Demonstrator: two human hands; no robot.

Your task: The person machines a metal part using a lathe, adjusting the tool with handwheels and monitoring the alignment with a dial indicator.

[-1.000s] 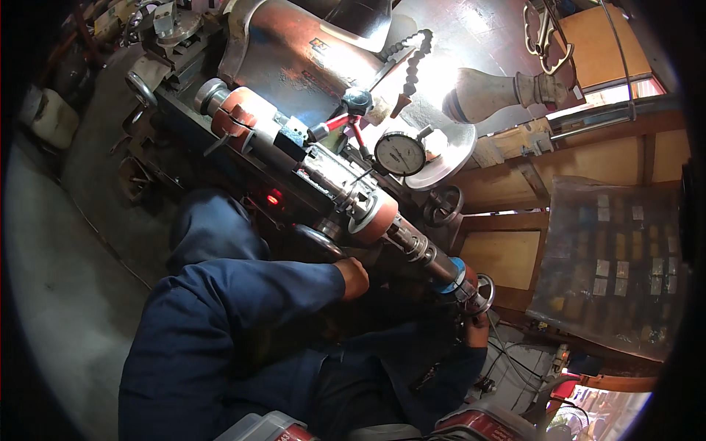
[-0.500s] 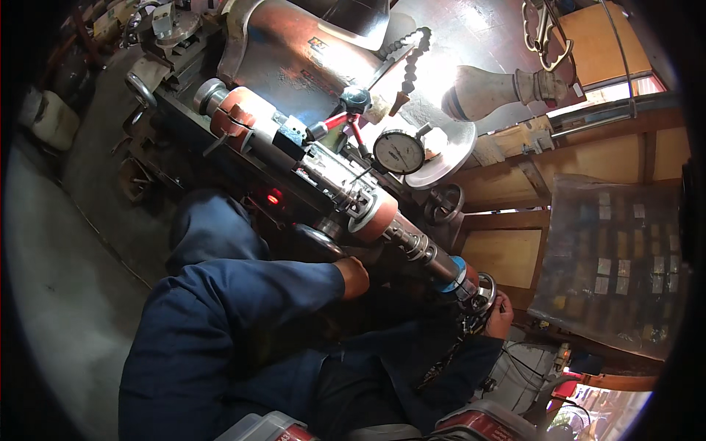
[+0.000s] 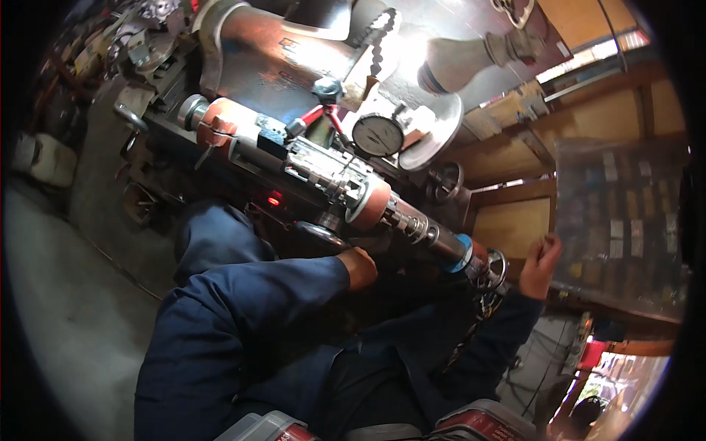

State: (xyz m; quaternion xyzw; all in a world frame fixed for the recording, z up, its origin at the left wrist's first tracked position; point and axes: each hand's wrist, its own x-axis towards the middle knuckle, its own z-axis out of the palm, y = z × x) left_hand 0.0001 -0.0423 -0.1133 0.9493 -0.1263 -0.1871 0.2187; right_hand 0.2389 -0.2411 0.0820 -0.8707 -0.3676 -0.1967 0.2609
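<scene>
A lathe-like machine with a long shaft and orange-red housings point(image 3: 371, 204) runs from upper left to lower right. My left hand point(image 3: 359, 268) is closed at the rim of a shiny handwheel point(image 3: 323, 237) below the shaft; its fingertips are hidden. At the machine's right end is a spoked metal handwheel point(image 3: 494, 270). My right hand point(image 3: 542, 266) is raised to the right of that wheel, apart from it, its fingers loosely bent and slightly blurred, with nothing visible in them. A round dial gauge point(image 3: 378, 135) on a red-armed holder point(image 3: 312, 117) stands over the shaft.
A jointed coolant hose point(image 3: 379, 48) and a pale turned vase-like piece point(image 3: 463, 65) lie behind the machine. Wooden framing point(image 3: 515, 220) and a plastic sheet with pockets point(image 3: 625, 220) stand at right. A red light point(image 3: 274, 200) glows below the bed.
My right hand has let go of the end handwheel and moved up and right. My left hand stays at its handwheel. The whole view has shifted a little.
</scene>
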